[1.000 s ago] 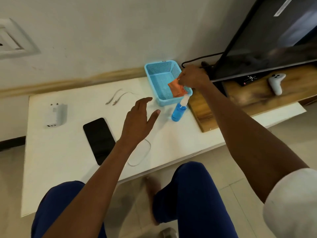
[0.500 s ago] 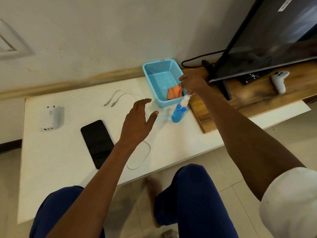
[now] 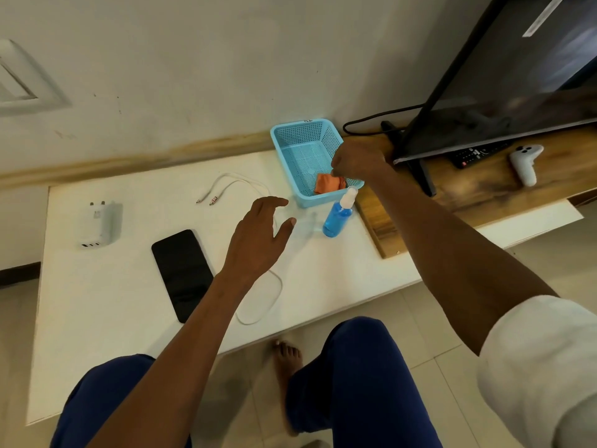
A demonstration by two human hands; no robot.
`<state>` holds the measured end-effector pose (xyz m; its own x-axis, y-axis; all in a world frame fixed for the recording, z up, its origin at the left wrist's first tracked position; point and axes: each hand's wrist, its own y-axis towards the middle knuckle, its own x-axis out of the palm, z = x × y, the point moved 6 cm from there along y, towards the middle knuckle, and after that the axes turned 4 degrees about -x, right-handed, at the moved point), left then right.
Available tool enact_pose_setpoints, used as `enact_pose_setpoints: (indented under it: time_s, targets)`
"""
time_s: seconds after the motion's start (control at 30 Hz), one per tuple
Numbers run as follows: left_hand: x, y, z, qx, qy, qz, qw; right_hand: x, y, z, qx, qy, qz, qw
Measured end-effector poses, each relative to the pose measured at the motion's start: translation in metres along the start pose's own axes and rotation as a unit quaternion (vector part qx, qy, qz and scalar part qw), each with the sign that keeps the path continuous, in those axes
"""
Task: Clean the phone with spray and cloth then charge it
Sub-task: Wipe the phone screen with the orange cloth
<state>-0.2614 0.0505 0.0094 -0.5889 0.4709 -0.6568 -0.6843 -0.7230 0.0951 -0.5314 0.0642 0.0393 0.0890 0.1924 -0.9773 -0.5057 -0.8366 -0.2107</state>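
Observation:
The black phone lies face up on the white table. My left hand hovers open just right of it, above the white cable. A blue spray bottle with a white nozzle stands in front of the light-blue basket. An orange cloth rests crumpled in the basket's near right corner. My right hand reaches into the basket, fingertips pinched on the cloth's top edge. A white charger lies at the table's left.
A TV stands on a wooden board to the right, with a white game controller and a remote under it. The wall rises behind the table. A wall socket shows at the upper left. My knees and a bare foot are below the table edge.
My right hand has lowered the orange cloth from the basket's rim down into the basket's near corner. The left hand has stayed open above the cable.

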Motion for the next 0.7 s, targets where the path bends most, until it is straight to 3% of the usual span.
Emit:
enact_pose_setpoints:
  time_s: [0.13,0.37,0.53,0.7]
  targets:
    - [0.002,0.003,-0.004,0.002,-0.001,0.001,1.000,0.000,0.007,-0.004,-0.016,-0.058,0.026,0.998]
    - [0.000,0.003,-0.005,0.003,-0.007,0.006,1.000,-0.002,0.009,-0.008,-0.061,-0.025,0.026,0.997]
    - [-0.008,0.004,-0.010,-0.009,0.002,0.017,1.000,-0.027,-0.001,-0.006,-0.027,0.109,0.096,0.989]
    - [-0.023,-0.004,-0.020,-0.040,0.011,0.009,0.999,-0.061,-0.037,-0.026,-0.030,0.274,0.076,0.958]
